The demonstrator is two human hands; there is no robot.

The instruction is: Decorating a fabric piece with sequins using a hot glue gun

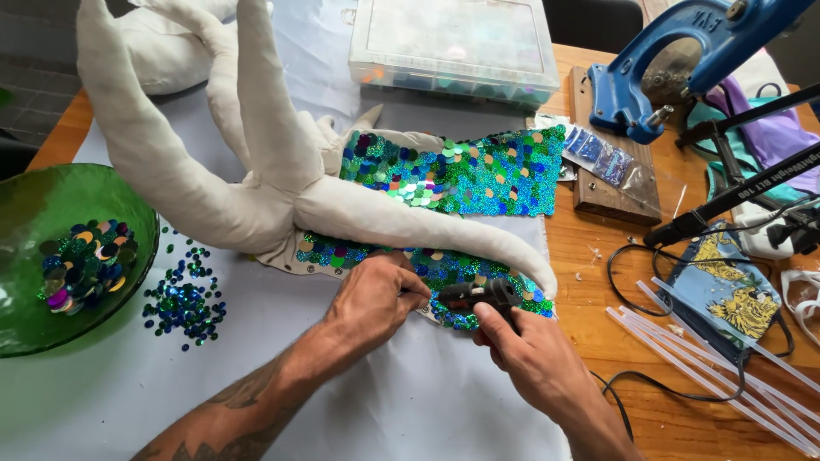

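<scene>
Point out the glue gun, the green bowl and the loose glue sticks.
glue gun [478, 296], head view, on its black body above the right hand.
green bowl [51, 201], head view, on its bare inner wall.
glue sticks [709, 363], head view, mid-length of one clear stick.

Open room is found on the pale cloth [427, 401] of the worktop, below and between the forearms. To the left, passage is narrowed by the green glass bowl [60, 196] and loose sequins [184, 299]. Above, the way is barred by stuffed fabric limbs [256, 162] — one arches over the sequinned piece [461, 175]. Rightward, glue sticks [709, 367], black cables [632, 282] and a blue press [675, 60] crowd the wood.
</scene>
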